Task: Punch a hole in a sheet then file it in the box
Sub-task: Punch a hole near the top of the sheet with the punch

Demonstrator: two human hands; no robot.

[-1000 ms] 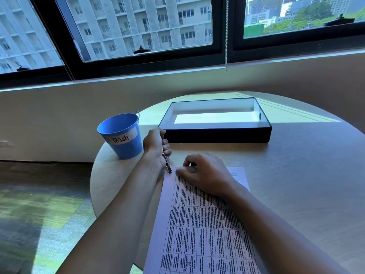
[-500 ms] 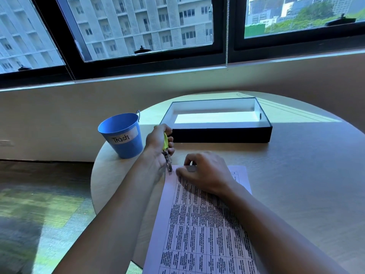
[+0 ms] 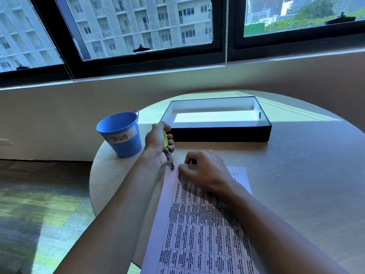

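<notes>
Lime-green handles: a hand-held hole punch [image 3: 166,147] is gripped in the left hand [image 3: 158,144], green grips in the fist, metal nose pointed down toward the paper.
Left hand fingers: wrapped around the punch handles and clamped on them; whether the handles are fully squeezed cannot be told.
Punch nose: set right at the far left corner of the sheet [image 3: 201,224]; whether the paper sits inside the metal mouth cannot be told from here.
Sheet: a pale pink-lilac page printed with a dense black table, laid flat on the counter [image 3: 306,184], its near end running past the counter edge and out of the bottom of the view.
Right hand [image 3: 205,173]: pressed palm-down on the far end of the sheet, just beside the punch nose.
Right hand fingers: curled together, tips bearing on the paper; nothing is seen gripped between them.
Box [image 3: 217,123]: a shallow black tray-like box with a white interior, open on top, placed beyond the hands toward the window; a band of sunlight is cast across its floor.
Bucket [image 3: 120,135]: a small blue metal pail with a white label reading "Trash", stood at the left edge of the counter, just left of the left hand and apart from the box.
Counter: round, light wood grain, half in sun at the far side, shaded where the work is being done.
Window [image 3: 138,26]: dark-framed panes behind the counter, buildings seen outside.
</notes>
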